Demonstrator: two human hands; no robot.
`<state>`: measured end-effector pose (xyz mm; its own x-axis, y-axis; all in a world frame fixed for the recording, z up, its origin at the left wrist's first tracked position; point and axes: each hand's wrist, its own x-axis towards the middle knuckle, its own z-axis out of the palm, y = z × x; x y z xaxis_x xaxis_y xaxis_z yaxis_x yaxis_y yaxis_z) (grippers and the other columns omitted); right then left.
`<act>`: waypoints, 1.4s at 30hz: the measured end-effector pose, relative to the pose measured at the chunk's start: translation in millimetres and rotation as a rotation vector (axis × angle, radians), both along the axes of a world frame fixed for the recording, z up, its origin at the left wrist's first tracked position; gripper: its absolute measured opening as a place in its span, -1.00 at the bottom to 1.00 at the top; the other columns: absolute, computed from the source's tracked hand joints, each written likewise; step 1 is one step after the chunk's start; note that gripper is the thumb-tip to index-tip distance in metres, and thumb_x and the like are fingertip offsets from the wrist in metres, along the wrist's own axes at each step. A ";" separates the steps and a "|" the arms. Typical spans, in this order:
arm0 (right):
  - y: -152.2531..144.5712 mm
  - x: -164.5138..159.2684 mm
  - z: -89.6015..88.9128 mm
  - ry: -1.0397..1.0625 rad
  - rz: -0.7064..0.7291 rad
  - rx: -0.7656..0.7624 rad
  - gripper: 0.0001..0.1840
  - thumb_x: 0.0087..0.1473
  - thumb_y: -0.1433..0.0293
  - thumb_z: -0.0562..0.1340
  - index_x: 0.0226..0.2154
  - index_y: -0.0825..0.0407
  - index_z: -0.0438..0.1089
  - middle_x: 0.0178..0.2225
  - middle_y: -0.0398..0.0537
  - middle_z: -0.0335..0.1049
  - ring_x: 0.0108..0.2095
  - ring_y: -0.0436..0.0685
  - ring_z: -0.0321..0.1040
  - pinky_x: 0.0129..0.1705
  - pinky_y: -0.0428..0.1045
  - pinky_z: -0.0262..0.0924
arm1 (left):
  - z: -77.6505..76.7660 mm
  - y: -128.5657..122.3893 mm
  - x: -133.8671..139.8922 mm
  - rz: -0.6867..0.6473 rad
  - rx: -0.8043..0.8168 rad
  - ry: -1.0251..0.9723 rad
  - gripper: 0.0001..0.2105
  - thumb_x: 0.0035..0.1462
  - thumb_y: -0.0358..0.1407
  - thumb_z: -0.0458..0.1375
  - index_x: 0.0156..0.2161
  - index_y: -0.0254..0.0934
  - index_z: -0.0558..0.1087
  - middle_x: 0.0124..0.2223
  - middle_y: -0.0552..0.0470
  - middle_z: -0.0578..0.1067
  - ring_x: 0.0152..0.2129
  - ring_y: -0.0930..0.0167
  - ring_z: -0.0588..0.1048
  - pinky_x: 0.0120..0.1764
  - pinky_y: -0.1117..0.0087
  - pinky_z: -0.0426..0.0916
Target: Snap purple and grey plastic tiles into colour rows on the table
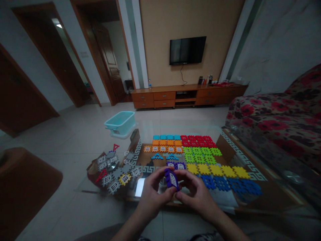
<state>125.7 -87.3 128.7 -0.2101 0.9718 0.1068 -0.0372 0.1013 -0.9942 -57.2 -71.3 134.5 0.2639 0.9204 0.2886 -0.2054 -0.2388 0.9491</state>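
Note:
Between my two hands, above the near edge of the glass table, is a purple building tile [171,179] with a white window piece in it. Thumb and fingers of my left hand [156,189] grip its left side. My right hand [193,190] pinches it from the right. Just behind lie more purple window tiles [180,165], partly hidden by my fingers. Yellow tiles [216,169] and blue tiles [220,183] lie in rows to the right. Farther back are green tiles [199,155], red tiles [198,140], orange tiles [163,149] and light blue tiles [167,137].
Grey tiles [122,170] with white windows, plus a few red and yellow ones, lie loosely at the table's left. A turquoise plastic bin [120,122] stands on the floor beyond. A flowered sofa [273,110] is at right, a TV cabinet [164,97] at the back.

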 end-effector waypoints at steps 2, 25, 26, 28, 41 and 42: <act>0.5 1.6 0.1 -0.051 0.001 0.045 -0.46 -0.03 0.31 0.40 0.04 -0.01 0.38 0.02 0.09 0.41 -0.08 0.24 0.40 -0.06 0.13 0.32 | 0.4 -0.1 0.2 -0.008 -0.016 -0.018 -0.51 0.03 -0.18 0.38 0.07 -0.25 0.47 0.05 -0.17 0.52 0.03 0.15 0.49 0.10 0.16 0.40; 3.4 16.7 21.6 -0.479 -0.140 0.375 -0.52 -0.08 0.39 0.32 -0.03 -0.04 0.39 -0.09 -0.01 0.47 -0.13 0.21 0.41 -0.10 0.12 0.32 | 5.8 -2.0 2.4 -0.208 -0.145 -0.069 -0.41 0.05 -0.20 0.38 0.17 -0.19 0.34 0.19 -0.20 0.39 0.09 0.12 0.42 0.14 0.12 0.31; 3.8 19.1 22.6 -0.514 -0.140 0.420 -0.51 -0.07 0.40 0.32 -0.02 -0.04 0.38 -0.09 -0.01 0.47 -0.11 0.21 0.41 -0.08 0.13 0.32 | 5.3 -1.5 2.4 -0.209 -0.169 -0.067 -0.39 0.05 -0.18 0.38 0.19 -0.18 0.32 0.20 -0.20 0.38 0.11 0.12 0.41 0.15 0.12 0.30; 4.7 23.8 23.6 -0.609 -0.155 0.528 -0.48 -0.05 0.42 0.32 0.02 -0.05 0.35 -0.05 0.01 0.46 -0.06 0.23 0.40 -0.02 0.16 0.31 | 2.5 0.0 3.1 -0.177 -0.245 -0.046 -0.36 0.04 -0.14 0.38 0.20 -0.20 0.31 0.19 -0.22 0.39 0.11 0.12 0.40 0.13 0.12 0.32; 5.8 26.1 26.7 -0.886 -0.198 0.820 -0.48 -0.02 0.46 0.28 0.04 0.03 0.30 -0.10 0.09 0.49 -0.10 0.29 0.43 -0.06 0.22 0.31 | 1.1 7.7 7.2 -0.051 -0.473 0.078 -0.62 -0.02 -0.01 0.37 -0.37 -0.34 0.48 -0.46 0.03 0.52 -0.51 0.43 0.45 -0.38 0.44 0.36; 5.7 25.8 26.7 -0.884 -0.199 0.827 -0.48 -0.02 0.46 0.28 0.04 0.04 0.30 -0.11 0.09 0.50 -0.10 0.28 0.44 -0.06 0.22 0.31 | 0.8 7.7 7.2 -0.050 -0.466 0.080 -0.62 -0.02 -0.01 0.36 -0.38 -0.34 0.48 -0.47 0.04 0.51 -0.52 0.44 0.44 -0.39 0.44 0.34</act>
